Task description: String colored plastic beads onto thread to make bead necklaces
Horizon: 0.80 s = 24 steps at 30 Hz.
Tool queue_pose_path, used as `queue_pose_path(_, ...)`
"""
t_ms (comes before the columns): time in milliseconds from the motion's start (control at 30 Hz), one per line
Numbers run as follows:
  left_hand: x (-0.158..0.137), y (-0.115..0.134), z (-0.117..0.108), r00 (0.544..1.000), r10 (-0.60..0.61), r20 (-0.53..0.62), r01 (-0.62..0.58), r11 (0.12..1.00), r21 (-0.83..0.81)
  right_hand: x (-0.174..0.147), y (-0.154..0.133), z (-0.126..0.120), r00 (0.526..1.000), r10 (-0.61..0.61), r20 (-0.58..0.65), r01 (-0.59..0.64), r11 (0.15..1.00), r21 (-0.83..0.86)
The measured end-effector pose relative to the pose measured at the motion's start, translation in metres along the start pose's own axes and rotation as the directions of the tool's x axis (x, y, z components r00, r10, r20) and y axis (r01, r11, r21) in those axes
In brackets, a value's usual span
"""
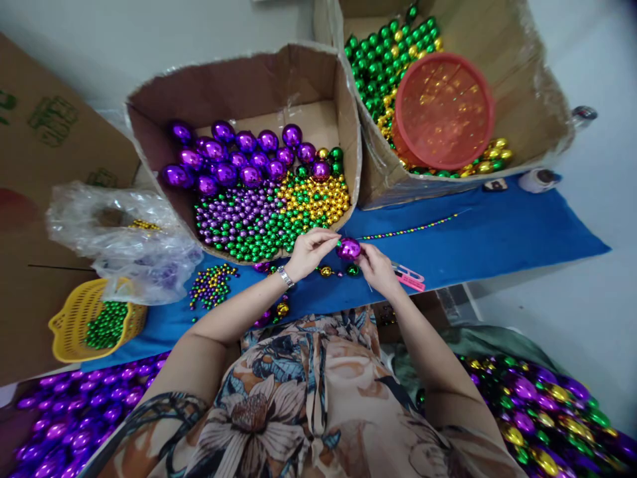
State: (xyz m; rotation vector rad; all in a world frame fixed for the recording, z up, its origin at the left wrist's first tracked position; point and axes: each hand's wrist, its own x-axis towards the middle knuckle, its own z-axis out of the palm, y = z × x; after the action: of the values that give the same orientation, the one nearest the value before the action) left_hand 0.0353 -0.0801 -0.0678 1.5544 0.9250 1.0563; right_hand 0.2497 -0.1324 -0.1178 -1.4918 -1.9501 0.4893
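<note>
Over the blue cloth, a large shiny purple bead [349, 249] sits between my two hands. My left hand [312, 253] pinches at its left side, where a small green bead shows at the fingertips. The fingers of my right hand [377, 267] close on the purple bead's right side, and a thin thread end hangs below them. Behind the hands, a string of small green, gold and purple beads [411, 232] lies on the cloth. Strung larger beads, including a gold one [326, 271], run beneath my hands towards my lap. A pink-handled tool [410, 282] lies right of my right hand.
An open cardboard box [239, 83] of loose beads stands behind my hands. Another box [517, 86] holds bead strands and a red basket [444, 111]. Left are plastic bags [119, 226], loose small beads [212, 285] and a yellow basket [74, 325]. Beads are piled low on both sides.
</note>
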Motion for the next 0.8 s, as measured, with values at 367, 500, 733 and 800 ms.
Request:
queue_pose_path(367, 0.005, 0.049, 0.002, 0.977, 0.21, 0.025, -0.211, 0.972, 0.102, 0.011, -0.045, -0.024, 0.996, -0.061, -0.057, 0.062, 0.998, 0.011)
queue_pose_path(500, 0.01, 0.064, 0.004, 0.985, 0.168, -0.034, -0.169, 0.985, -0.026, 0.012, -0.052, -0.027, 0.997, -0.067, -0.034, 0.068, 0.997, 0.024)
queue_pose_path(733, -0.006, 0.03, 0.027, 0.941, 0.231, 0.247, -0.273, 0.95, 0.15, 0.013, -0.093, -0.082, 0.968, 0.18, -0.176, -0.082, 0.885, 0.458)
queue_pose_path(800, -0.009, 0.013, 0.043, 0.91, 0.246, 0.333, -0.349, 0.889, 0.298, 0.017, -0.112, -0.1, 0.953, 0.133, -0.274, 0.058, 0.803, 0.593)
